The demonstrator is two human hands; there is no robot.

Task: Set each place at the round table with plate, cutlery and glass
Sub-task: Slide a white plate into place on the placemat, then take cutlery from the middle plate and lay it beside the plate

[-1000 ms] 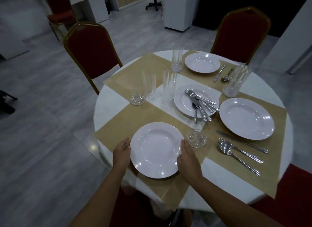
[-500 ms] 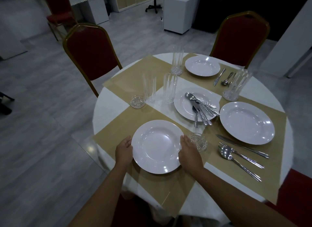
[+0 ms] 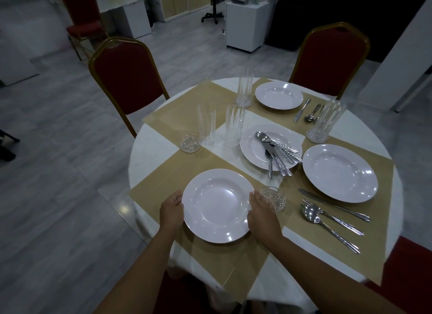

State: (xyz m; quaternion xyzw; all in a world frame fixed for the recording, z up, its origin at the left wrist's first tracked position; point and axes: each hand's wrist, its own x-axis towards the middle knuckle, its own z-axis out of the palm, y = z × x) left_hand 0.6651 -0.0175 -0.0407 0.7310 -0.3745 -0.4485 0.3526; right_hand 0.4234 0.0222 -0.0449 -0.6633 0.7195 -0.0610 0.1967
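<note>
A white plate [image 3: 218, 205] lies on the near tan placemat [image 3: 163, 180]. My left hand [image 3: 171, 211] rests against its left rim and my right hand [image 3: 263, 216] against its right rim, fingers lying along the edge. A cut glass [image 3: 274, 198] stands just right of my right hand. A centre plate [image 3: 252, 150] carries several pieces of cutlery [image 3: 278, 153]. The right place has a plate [image 3: 340, 172], knife [image 3: 332, 204], fork and spoon [image 3: 327, 218] and a glass [image 3: 325, 123]. The far place has a plate [image 3: 278, 95], cutlery [image 3: 308, 112] and a glass [image 3: 245, 89].
Two tall glasses [image 3: 207, 124] [image 3: 234, 126] and a low glass [image 3: 190, 143] stand near the table's middle left. Red chairs stand at the left [image 3: 126, 75], at the back [image 3: 329, 59] and at the near right [image 3: 409, 267]. The left placemat [image 3: 177, 112] carries nothing.
Both hands stay at the near plate's rim and have slid it a little away from the table edge, closer to the cut glass. My view has tilted slightly.
</note>
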